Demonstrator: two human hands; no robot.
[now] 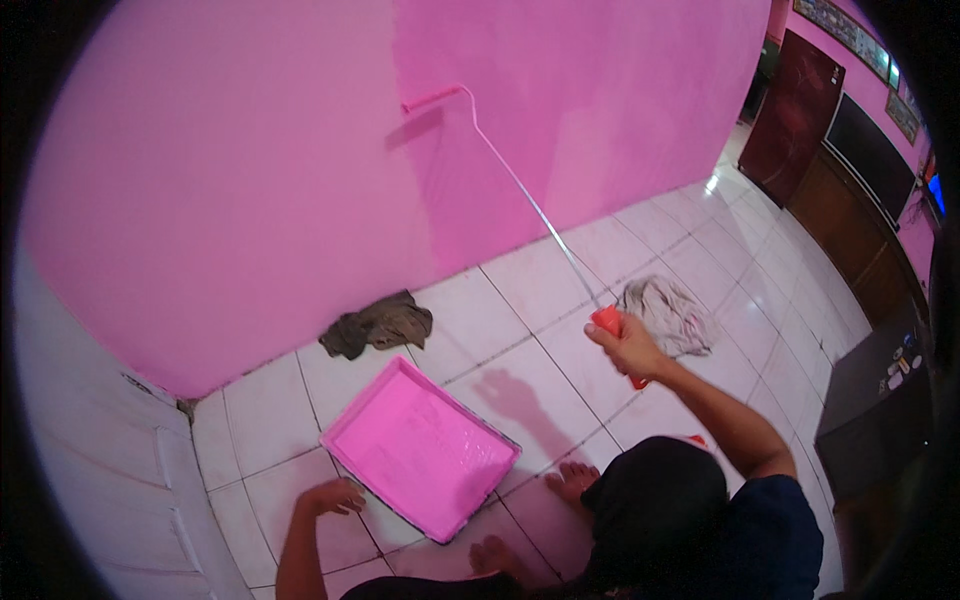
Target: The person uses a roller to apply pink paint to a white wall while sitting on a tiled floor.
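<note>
My right hand grips the red handle of a long-framed paint roller. The small pink roller at its far end is up by the pink wall, at the edge of a darker pink area; whether it touches the wall I cannot tell. My left hand is empty, fingers apart, beside the left edge of the paint tray. That tray lies on the tiled floor, coated in bright pink paint.
A dark, crumpled cloth lies at the wall's foot, and a pale, stained rag right of centre. A white door stands at left. A dark cabinet and a dark red panel are at right. My feet are below the tray.
</note>
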